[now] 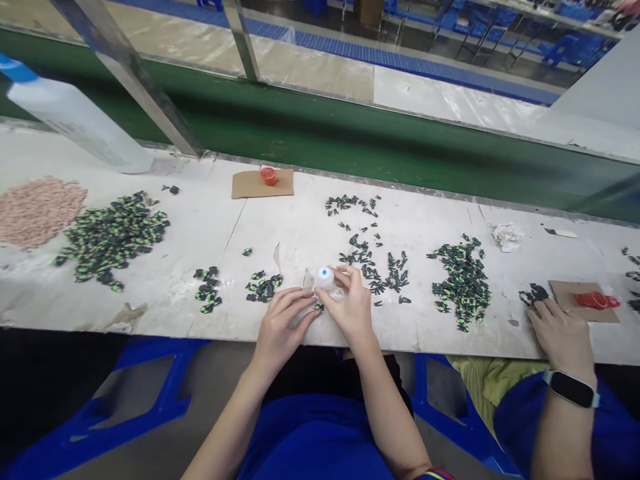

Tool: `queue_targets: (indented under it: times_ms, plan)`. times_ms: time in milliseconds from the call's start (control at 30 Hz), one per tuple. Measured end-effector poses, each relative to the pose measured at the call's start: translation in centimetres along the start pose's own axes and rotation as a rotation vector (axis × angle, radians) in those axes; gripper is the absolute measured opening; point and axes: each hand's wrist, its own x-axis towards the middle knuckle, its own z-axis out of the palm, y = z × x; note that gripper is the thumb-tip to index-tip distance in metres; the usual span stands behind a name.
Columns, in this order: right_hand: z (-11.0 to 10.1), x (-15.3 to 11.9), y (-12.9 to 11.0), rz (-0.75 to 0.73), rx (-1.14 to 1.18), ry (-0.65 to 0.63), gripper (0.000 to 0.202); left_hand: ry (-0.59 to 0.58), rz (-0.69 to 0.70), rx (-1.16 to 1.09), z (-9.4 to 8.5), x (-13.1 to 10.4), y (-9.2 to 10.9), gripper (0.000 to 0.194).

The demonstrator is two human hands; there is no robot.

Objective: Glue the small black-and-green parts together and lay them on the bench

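Close together over the white table (210, 220), my two hands meet near its front edge. A tiny black-and-green plastic part (319, 307) sits at the fingertips of my left hand (286, 321), its thumb and fingers closed in a pinch. The thumb and forefinger of my right hand (354, 308) curl about a small white bottle (325, 277) with a blue tip facing up. Clear plastic film lies by the bottle, partly covered by my fingers. Left of my hands is a small cluster of black-and-green parts (264, 287); to the right, small black clips (370, 270) lie scattered.
Larger heaps of black-and-green parts (113, 233) (461, 283) lie on both sides. Pink pieces (40, 212) and a big white bottle (80, 123) stand left. A red cup (269, 176) rests on cardboard behind. Another person's hand (563, 333) works at right, near crumpled tissue (507, 237).
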Motion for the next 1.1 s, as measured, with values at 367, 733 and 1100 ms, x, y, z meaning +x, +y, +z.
queue_targets:
  times_ms: [367,733,1100]
  plan:
    - [-8.3,-4.0,2.4,0.152,-0.495,0.247,0.026,-0.04,-0.106,-0.177,-0.1,-0.2,1.0,0.009]
    - [-5.7,-5.1,-0.4,0.256,0.244,0.044,0.016,-0.03,-0.353,-0.413,0.6,0.4,5.1,0.011]
    - [-5.9,-5.4,-0.7,0.208,0.284,-0.049,0.009,-0.088,-0.253,-0.458,0.5,0.9,5.8,0.012]
